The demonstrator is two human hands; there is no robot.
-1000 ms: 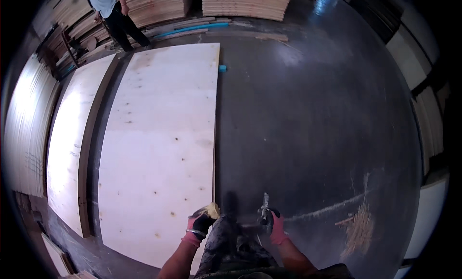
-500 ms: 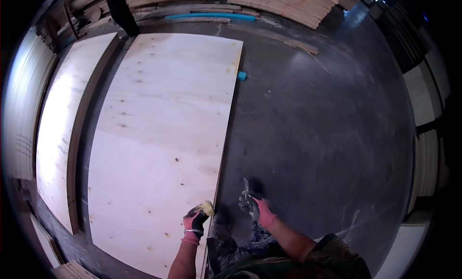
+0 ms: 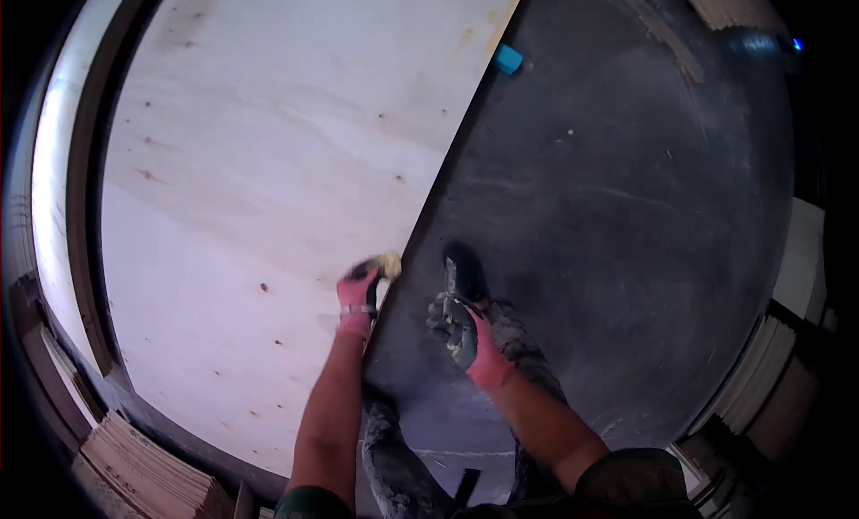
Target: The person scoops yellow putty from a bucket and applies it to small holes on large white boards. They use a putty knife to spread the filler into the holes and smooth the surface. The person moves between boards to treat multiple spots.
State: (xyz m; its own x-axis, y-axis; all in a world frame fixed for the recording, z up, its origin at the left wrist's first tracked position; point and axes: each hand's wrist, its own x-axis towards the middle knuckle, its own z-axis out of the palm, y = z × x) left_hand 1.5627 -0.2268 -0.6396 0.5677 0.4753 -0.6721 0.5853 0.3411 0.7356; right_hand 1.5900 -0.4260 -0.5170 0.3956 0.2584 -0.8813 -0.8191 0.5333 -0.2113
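A large pale wooden sheet (image 3: pixel 242 215) with scattered dark knots fills the left half of the view. Above its right edge is my left hand (image 3: pixel 361 288), in a pink and dark glove. Its fingers are closed around a yellowish lump of putty (image 3: pixel 390 267). My right hand (image 3: pixel 461 329), gloved alike and smeared with pale residue, is over the floor just right of the sheet. It grips a thin, pale-smeared tool that looks like a putty knife (image 3: pixel 450 273), blade pointing away from me. The handle is hidden in the fingers.
Dark grey floor (image 3: pixel 617 233) spreads to the right, and my shoe (image 3: pixel 465 268) stands on it beyond my right hand. A turquoise block (image 3: pixel 508 59) pokes out from under the sheet's edge. Stacked boards (image 3: pixel 152 474) lie at lower left, with more sheets (image 3: pixel 752 376) at right.
The view has tilted down and come nearer the sheet. I have stepped forward, and both hands appear farther up along its right edge, still holding the putty and the knife.
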